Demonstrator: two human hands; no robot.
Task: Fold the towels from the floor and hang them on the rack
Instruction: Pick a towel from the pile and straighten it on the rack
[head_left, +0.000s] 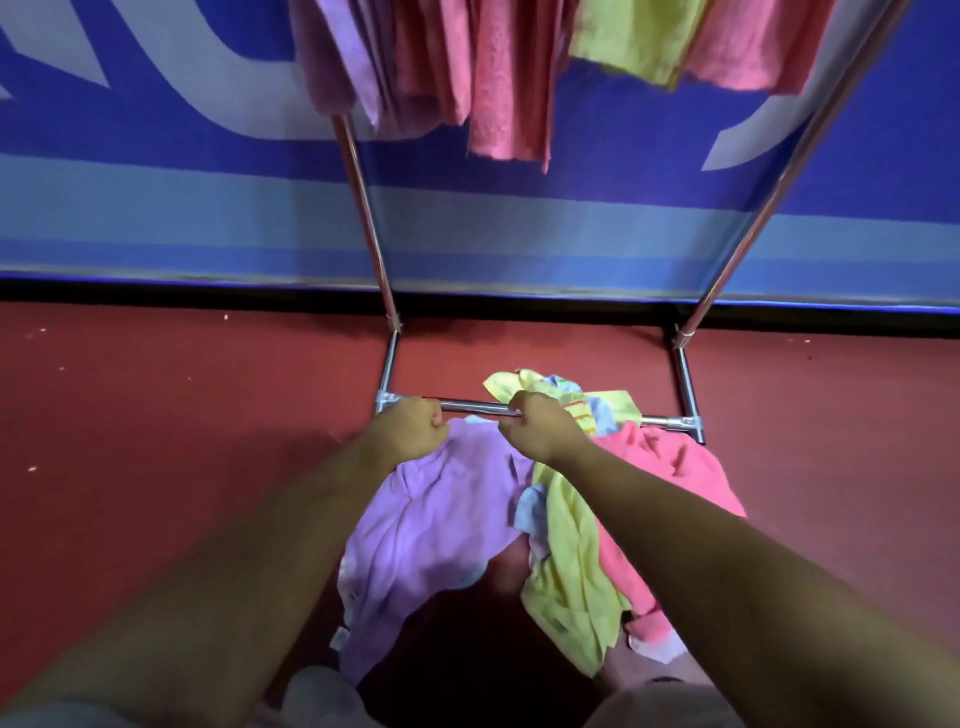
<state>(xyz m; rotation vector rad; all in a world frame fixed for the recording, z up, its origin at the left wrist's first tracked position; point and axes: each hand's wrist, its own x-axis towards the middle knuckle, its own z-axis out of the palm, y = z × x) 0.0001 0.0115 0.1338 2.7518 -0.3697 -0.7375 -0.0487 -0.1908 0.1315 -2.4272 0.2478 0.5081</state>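
— Where are you?
— My left hand (410, 428) and right hand (540, 427), both curled, pinch the lilac towel (426, 535) by its top edge, near the rack's bottom bar (475, 406)
— Risk?
— Its hem could drag the yellow towel (566, 551) across the floor (156, 405)

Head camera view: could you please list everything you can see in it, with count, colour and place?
hanging towels: several, purple, pink, yellow, top of rack
rack: one, silver, against banner
banner: one, blue and white, behind rack
floor: one, red, underneath
purple towel: one, lilac, pile's left
yellow towel: at least one, yellow, pile's middle
pink towel: one, pink, pile's right
pale cloths: some, pale blue, within pile
left hand: one, grips purple towel's upper edge
right hand: one, grips same edge
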